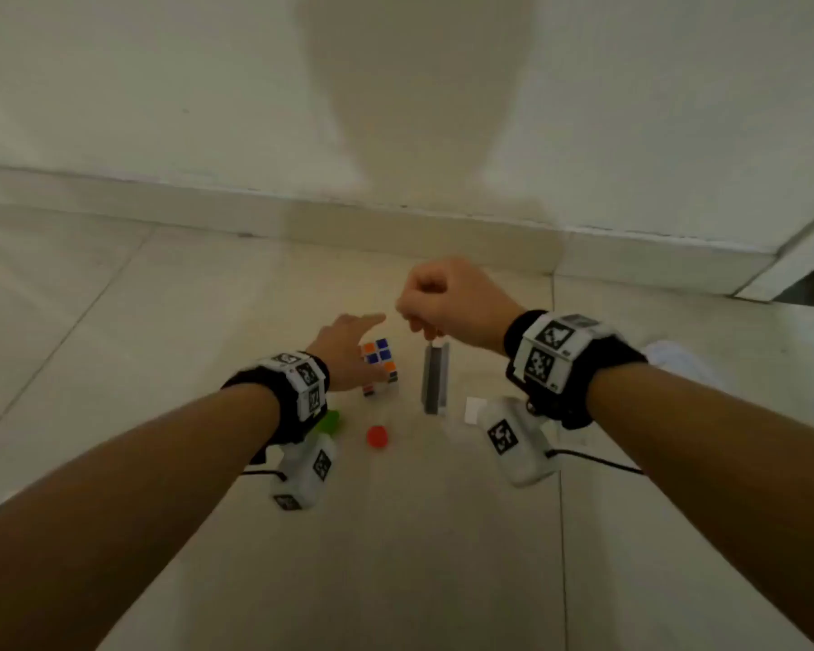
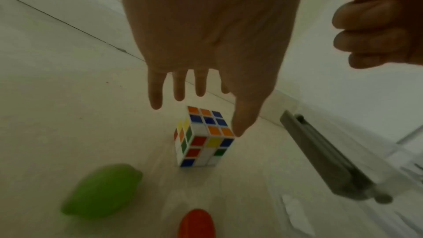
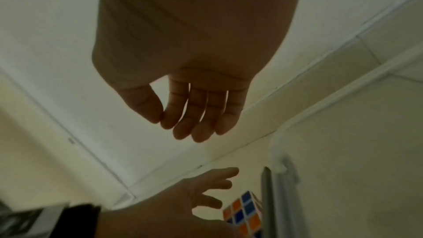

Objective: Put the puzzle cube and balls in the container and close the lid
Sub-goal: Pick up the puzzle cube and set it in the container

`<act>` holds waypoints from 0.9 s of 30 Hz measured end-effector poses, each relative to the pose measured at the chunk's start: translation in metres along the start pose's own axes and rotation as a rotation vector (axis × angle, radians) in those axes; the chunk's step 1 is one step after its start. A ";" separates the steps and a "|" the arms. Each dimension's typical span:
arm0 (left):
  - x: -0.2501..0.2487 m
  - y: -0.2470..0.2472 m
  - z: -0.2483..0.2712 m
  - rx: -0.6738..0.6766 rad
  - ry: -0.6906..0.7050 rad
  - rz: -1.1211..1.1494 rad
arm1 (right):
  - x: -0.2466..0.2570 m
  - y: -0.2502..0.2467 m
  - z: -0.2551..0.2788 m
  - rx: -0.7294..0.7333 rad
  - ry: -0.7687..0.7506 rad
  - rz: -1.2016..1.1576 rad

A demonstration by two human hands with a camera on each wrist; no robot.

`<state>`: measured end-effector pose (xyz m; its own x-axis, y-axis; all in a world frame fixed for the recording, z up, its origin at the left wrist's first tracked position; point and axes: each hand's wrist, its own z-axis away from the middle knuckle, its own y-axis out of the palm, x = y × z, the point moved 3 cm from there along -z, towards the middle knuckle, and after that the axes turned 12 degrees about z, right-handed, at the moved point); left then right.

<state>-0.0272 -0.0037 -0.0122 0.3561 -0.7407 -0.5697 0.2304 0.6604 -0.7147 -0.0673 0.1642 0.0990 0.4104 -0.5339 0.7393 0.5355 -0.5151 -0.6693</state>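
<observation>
Floor [image 1: 442, 533]: pale tiles carry everything; nothing sits on a counter here.
Container [image 1: 461, 427]: clear plastic and hard to make out, low on the floor beside your right wrist. It looks empty, though the blur leaves that unsure.
Lid [image 1: 434, 375]: grey, standing up on edge, so the container is open and the closing is still to come.
Left hand [image 1: 348, 352]: fingers spread and straight, reaching down over the cube, thumb tip just at its top corner, not yet gripping.
Right hand [image 1: 442, 293]: fingers curled in, above the lid's top edge. You seem to hold nothing.
Puzzle cube [image 2: 203, 137]: on the floor just left of the lid, outside the container.
Green ball [image 2: 103, 192]: on the floor, near your left wrist.
Red ball [image 1: 377, 436]: on the floor nearer you.
Progress: barely begun; all three pieces and the lid remain.
</observation>
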 end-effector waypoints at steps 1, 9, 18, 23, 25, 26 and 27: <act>-0.002 0.006 -0.002 0.037 0.000 -0.054 | -0.001 -0.001 0.006 0.011 0.003 0.049; -0.006 0.009 0.011 0.046 -0.070 -0.154 | -0.016 -0.002 0.032 -0.018 0.029 0.112; -0.055 -0.061 0.043 -0.061 -0.051 0.990 | -0.034 -0.026 0.032 -0.147 0.264 -0.180; -0.094 -0.058 0.064 0.196 0.101 1.116 | -0.030 -0.031 0.036 -0.074 0.257 -0.355; -0.100 -0.052 0.068 0.218 0.103 1.114 | -0.030 -0.037 0.039 -0.126 0.230 -0.382; -0.100 -0.049 0.068 0.231 0.096 1.111 | -0.031 -0.040 0.041 -0.140 0.226 -0.386; -0.101 -0.046 0.069 0.248 0.086 1.088 | -0.033 -0.044 0.043 -0.148 0.223 -0.373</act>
<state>-0.0110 0.0490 0.1065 0.4166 0.2471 -0.8749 0.0119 0.9608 0.2770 -0.0724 0.2336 0.1077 0.0322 -0.4167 0.9085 0.4985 -0.7811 -0.3760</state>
